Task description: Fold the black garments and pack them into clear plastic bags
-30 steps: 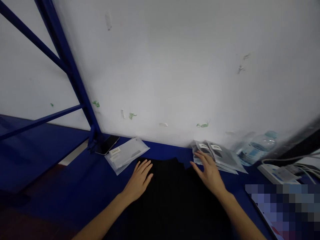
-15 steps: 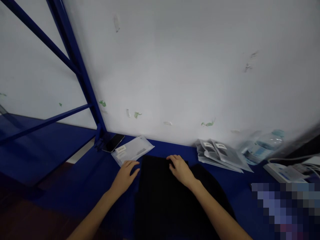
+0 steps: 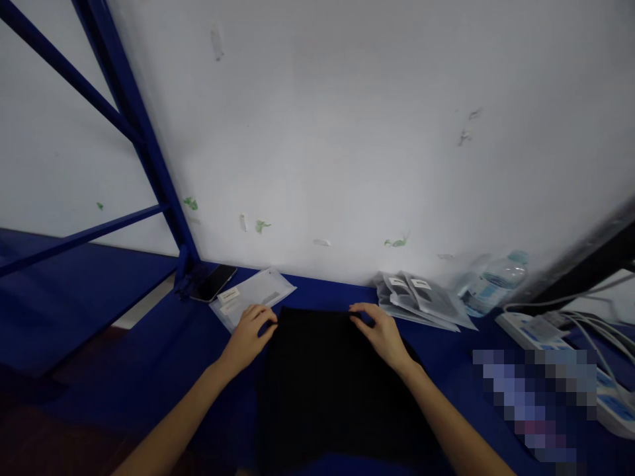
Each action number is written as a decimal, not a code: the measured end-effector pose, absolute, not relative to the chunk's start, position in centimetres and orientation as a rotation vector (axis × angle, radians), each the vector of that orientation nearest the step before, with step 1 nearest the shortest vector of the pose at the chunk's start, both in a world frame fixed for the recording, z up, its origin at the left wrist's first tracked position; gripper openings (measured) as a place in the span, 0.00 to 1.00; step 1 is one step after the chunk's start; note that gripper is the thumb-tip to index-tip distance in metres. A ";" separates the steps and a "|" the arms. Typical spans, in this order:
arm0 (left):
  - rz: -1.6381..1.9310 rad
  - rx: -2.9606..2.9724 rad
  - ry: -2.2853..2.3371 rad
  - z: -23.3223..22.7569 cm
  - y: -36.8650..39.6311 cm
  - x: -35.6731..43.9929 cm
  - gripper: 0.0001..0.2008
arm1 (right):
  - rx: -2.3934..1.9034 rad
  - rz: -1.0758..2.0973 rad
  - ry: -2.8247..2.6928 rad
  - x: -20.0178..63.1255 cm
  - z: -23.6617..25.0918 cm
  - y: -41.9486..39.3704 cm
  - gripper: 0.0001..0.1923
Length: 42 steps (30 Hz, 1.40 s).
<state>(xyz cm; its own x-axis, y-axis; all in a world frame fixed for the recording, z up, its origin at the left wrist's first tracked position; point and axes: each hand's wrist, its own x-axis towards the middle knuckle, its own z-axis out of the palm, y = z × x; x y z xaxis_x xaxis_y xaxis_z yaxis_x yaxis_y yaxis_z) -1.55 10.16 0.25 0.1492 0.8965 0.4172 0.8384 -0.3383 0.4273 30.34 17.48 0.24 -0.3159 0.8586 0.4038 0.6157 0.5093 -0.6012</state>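
Note:
A piece of black cloth (image 3: 317, 383), perhaps a garment, lies spread on the blue table in front of me, its far edge nearly straight. My left hand (image 3: 251, 337) pinches the far left corner between curled fingers and thumb. At the far right corner, my right hand (image 3: 380, 332) has thumb and fingers closed on the edge. Folds are hard to make out in the dark fabric. Just beyond my left hand is a clear plastic bag (image 3: 262, 291) with a white label.
Several labelled plastic bags (image 3: 421, 301) lie at the back right, beside a water bottle (image 3: 496, 284). A power strip (image 3: 526, 330) with cables sits further right, near a pixelated patch. A phone (image 3: 214, 283) rests at the back left by the blue metal frame (image 3: 143, 152).
My right hand has moved right, from the top of the cloth to its far right corner. My left fingers have closed on the left corner. The cloth's far edge now looks wider and flatter.

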 end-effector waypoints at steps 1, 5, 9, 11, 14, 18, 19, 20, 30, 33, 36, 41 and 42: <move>0.940 2.330 1.701 0.0 9.0 -1.6 0.04 | -1.151 0.462 -2.096 30.9 0.2 16.4 0.10; 0.759 2.389 1.465 -1.3 5.7 -1.5 0.01 | -1.000 0.487 -2.382 32.9 -0.4 13.4 0.18; 0.728 2.380 1.540 -1.0 5.7 -0.9 0.13 | -1.364 0.237 -2.215 34.1 -0.3 14.5 0.16; 0.693 2.434 1.544 -0.4 6.3 -0.4 0.19 | -1.561 0.097 -2.077 34.4 0.0 16.1 0.11; 0.540 2.512 1.482 -0.3 7.0 0.4 0.22 | -1.636 0.071 -2.044 34.7 0.2 18.2 0.08; 0.456 2.510 1.493 -1.0 7.2 0.6 0.22 | -1.591 0.115 -2.031 35.4 0.4 18.2 0.07; 0.475 2.502 1.509 -1.1 7.0 0.5 0.23 | -1.559 0.127 -2.019 35.7 0.5 17.7 0.08; 0.498 2.495 1.523 -1.1 6.6 0.4 0.24 | -1.509 0.150 -2.006 36.1 0.6 17.1 0.10; 0.310 2.368 1.265 -1.5 -2.0 -0.8 0.35 | -1.266 0.360 -2.231 39.8 -0.9 7.8 0.12; 0.360 2.314 1.328 -2.1 -3.1 -1.1 0.26 | -1.317 0.426 -2.217 40.7 -1.1 5.0 0.11; 0.455 2.241 1.351 -2.5 -3.3 -1.1 0.17 | -1.349 0.505 -2.228 41.4 -2.0 3.0 0.10; 0.589 2.040 1.414 -1.9 -2.7 -0.7 0.12 | -1.405 0.628 -2.059 41.2 -2.3 2.6 0.11; 0.607 1.983 1.449 -1.3 -2.4 -0.6 0.11 | -1.418 0.678 -2.044 41.0 -1.9 2.9 0.11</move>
<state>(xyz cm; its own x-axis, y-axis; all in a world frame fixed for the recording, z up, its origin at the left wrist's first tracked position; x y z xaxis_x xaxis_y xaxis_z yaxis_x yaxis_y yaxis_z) -0.60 -2.43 -1.32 0.2987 0.9543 0.0131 0.6785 -0.2220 0.7003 41.01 2.86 -1.89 -0.2877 0.9448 0.1564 0.6643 0.3146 -0.6781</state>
